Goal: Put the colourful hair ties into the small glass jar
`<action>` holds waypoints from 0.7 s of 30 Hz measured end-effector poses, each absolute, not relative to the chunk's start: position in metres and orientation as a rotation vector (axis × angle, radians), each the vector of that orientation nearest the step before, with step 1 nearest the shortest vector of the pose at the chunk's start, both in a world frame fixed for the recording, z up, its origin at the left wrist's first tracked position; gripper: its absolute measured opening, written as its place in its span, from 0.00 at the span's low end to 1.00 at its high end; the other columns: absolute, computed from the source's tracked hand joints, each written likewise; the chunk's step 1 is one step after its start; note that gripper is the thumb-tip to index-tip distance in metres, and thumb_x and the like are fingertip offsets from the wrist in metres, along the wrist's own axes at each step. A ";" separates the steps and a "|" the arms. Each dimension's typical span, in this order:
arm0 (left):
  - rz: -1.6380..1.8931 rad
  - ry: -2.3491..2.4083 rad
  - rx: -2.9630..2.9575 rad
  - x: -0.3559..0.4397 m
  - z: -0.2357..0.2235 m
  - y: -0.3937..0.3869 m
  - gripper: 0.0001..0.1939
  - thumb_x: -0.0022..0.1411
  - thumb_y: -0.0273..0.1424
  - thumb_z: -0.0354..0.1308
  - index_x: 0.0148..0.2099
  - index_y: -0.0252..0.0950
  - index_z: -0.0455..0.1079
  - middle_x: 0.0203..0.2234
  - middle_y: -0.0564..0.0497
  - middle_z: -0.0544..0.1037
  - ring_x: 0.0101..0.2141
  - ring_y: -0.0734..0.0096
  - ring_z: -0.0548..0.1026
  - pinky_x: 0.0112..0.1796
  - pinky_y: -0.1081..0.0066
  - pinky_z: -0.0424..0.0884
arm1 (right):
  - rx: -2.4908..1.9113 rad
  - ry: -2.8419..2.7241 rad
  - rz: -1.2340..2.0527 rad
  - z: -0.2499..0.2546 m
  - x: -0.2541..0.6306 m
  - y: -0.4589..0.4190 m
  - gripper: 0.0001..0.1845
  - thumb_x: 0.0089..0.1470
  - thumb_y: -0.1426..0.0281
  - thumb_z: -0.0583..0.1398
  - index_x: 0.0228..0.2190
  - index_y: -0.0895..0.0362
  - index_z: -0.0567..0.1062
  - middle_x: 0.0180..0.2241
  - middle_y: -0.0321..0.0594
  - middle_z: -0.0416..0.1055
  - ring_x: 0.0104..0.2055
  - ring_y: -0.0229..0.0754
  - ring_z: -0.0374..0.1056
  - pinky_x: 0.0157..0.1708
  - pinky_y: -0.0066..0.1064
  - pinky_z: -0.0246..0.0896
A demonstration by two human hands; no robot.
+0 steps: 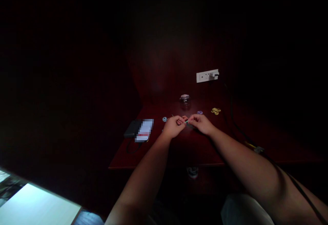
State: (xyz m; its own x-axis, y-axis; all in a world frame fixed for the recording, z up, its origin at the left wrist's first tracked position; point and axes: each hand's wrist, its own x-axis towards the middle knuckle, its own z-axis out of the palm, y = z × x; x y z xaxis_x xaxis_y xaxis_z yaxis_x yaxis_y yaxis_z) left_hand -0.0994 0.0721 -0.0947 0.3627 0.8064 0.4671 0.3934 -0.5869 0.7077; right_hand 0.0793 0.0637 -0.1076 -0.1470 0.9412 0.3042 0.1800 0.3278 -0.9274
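My left hand and my right hand meet over the middle of the table, both with fingers pinched. Between their fingertips runs a thin green strand, too small to name for certain. A slim pale tip sticks out behind my left hand; whether it belongs to the strand is unclear. Just beyond the fingertips lie orange bands, partly hidden. Dark greenish bands lie under the right fingers. Left of my hands is a blue coiled band; purple bands sit behind the right one.
Yellow bands lie at the right. A clear jar with a pinkish lid stands at the back. On the left are a blurred lit phone and a black case. A cable runs down the right from the wall socket.
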 end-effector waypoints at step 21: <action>1.011 0.950 2.050 -0.097 -0.093 0.068 0.03 0.49 0.25 0.59 0.29 0.31 0.70 0.20 0.54 0.70 0.22 0.79 0.65 0.26 0.77 0.61 | -1.022 -1.661 1.005 -0.110 0.081 0.064 0.18 0.41 0.56 0.63 0.25 0.59 0.69 0.18 0.30 0.61 0.19 0.31 0.55 0.20 0.25 0.47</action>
